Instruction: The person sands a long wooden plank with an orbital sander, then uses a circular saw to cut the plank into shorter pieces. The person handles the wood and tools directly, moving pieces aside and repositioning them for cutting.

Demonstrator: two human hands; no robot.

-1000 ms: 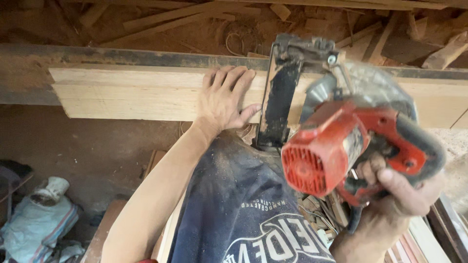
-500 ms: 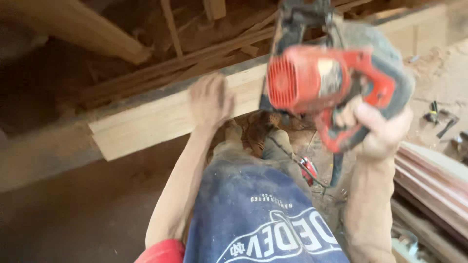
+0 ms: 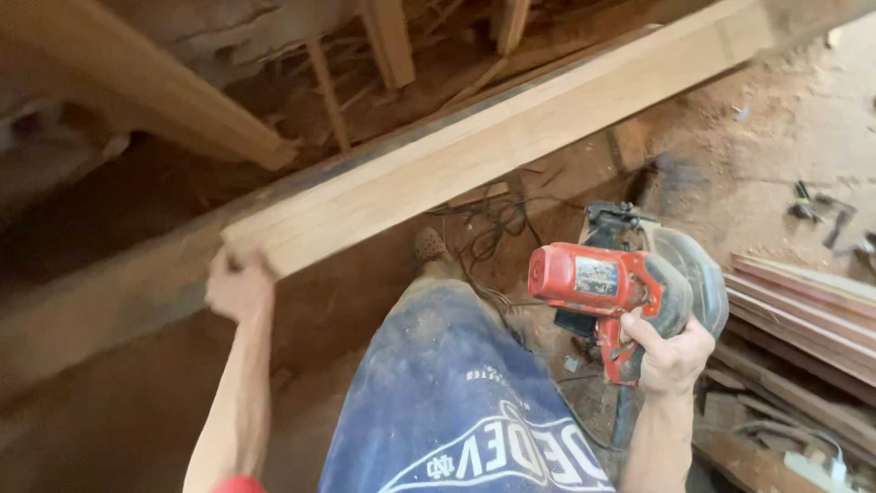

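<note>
Timber fills the left of the view: a long pale plank (image 3: pixel 511 146) is held at its near end by the left hand (image 3: pixel 239 285), whose grip is closed around the plank's cut end from below. The plank runs up and to the right across the picture, its far end passing out of view at the upper right. Its face is smooth and light, its corners square, and its lower edge is straight. Above it, a second beam (image 3: pixel 155 87) of similar pale wood is seen slanting at the upper left, and rough sticks and offcuts (image 3: pixel 392 46) are piled behind.

In the middle, a knee in blue dusty shorts (image 3: pixel 447 393) is seen, with a foot (image 3: pixel 429 245) on the reddish dirt floor (image 3: pixel 776 110) and tangled dark cable (image 3: pixel 493 224) just beside it.

To the right, a red circular saw (image 3: pixel 620 283) is gripped by the right hand (image 3: pixel 671 351), the grip closed about its handle. The saw is held below the plank and well apart from it, with its dark rounded guard turned away from the body. Stacked boards (image 3: pixel 803 310) lie at the right edge, just beside the saw. Open floor is left between plank and saw.
</note>
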